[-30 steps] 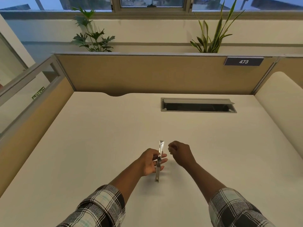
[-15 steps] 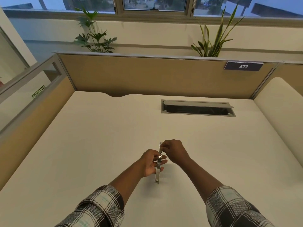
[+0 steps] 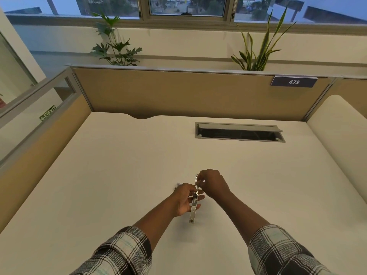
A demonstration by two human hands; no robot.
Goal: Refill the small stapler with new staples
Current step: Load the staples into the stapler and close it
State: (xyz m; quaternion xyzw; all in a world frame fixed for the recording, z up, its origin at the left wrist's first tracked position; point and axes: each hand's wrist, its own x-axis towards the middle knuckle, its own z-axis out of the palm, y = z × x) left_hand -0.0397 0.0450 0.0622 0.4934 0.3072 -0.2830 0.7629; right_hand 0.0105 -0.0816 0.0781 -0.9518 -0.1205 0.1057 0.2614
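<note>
two plaid sleeves (image 3: 127,253) reach over a pale desk (image 3: 99,185). the left hand (image 3: 184,199) holds a small stapler (image 3: 193,207) above the desk, fingers curled round its middle, the metal strip pointing away from the person. the right hand (image 3: 213,183) pinches the stapler's far end, fingertips together; whether staples sit between them cannot be told. farther back lies a cable slot (image 3: 239,132), then a partition (image 3: 178,92) with a sign (image 3: 294,81) reading 473, and plants (image 3: 117,50) by the window.

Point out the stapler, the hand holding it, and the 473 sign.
stapler (image 3: 193,210): head view, on the lower metal body below the fingers.
left hand (image 3: 183,199): head view, on the back of the hand gripping the stapler.
473 sign (image 3: 294,82): head view, on the white number.
</note>
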